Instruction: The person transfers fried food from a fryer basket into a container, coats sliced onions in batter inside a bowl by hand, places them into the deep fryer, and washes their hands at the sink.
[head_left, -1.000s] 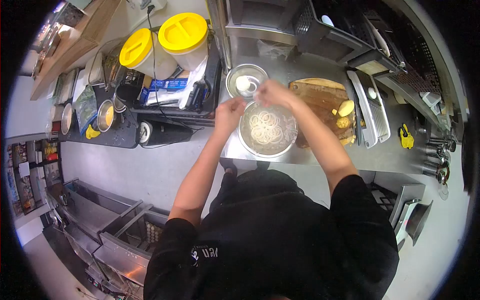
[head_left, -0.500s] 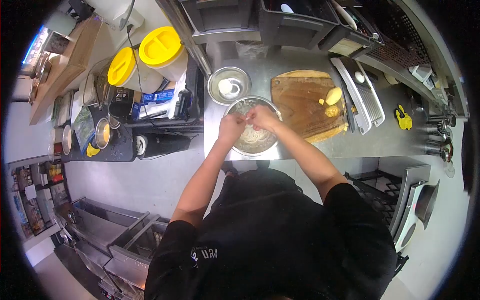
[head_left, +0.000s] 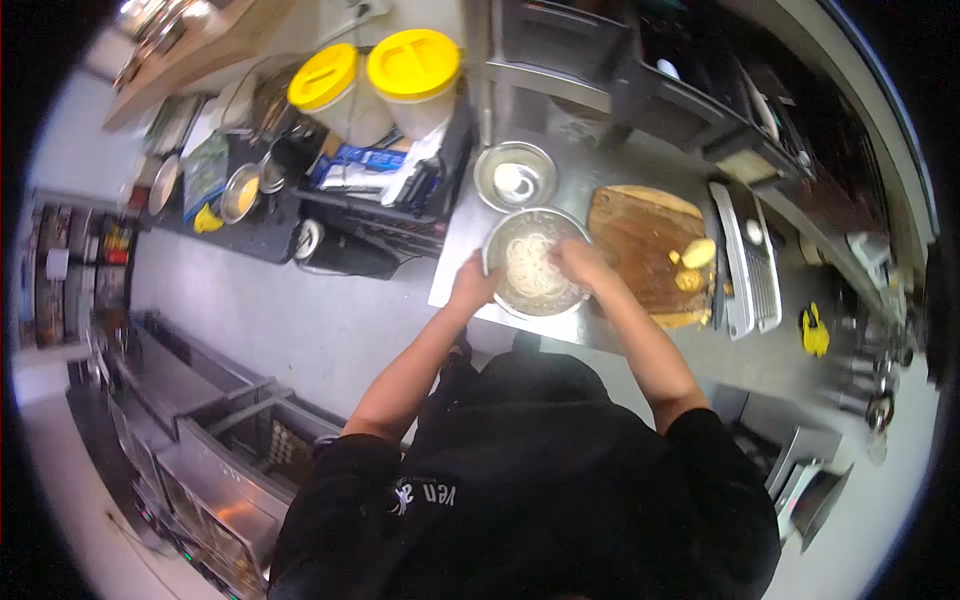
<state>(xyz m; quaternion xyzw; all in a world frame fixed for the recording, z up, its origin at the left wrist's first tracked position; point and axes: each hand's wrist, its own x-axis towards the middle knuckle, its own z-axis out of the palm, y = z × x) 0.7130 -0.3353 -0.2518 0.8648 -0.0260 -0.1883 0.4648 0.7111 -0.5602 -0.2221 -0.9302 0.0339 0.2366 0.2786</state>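
A metal bowl (head_left: 499, 238) on the steel counter holds pale rings (head_left: 532, 262) that look like sliced onion dusted with something white. My left hand (head_left: 475, 283) is at the bowl's left side, closed against its rim. Over the right side of the bowl is my right hand (head_left: 580, 263), its fingers reaching inside the rim. Blur hides whether those fingers pinch anything. Just behind stands a smaller metal bowl (head_left: 541, 168) with a round white piece (head_left: 508, 178) in it.
Right of the bowl lies a wooden cutting board (head_left: 640, 235) with cut potato (head_left: 697, 253), then a white slicer (head_left: 738, 270) and a yellow object (head_left: 814, 330). Yellow-lidded tubs (head_left: 413, 65) stand at left. Black bins (head_left: 570, 45) hang over the counter's back.
My hands, together above the bowl before, have moved apart to its left and right sides. The rings show more fully now. The camera view has turned and shifted left.
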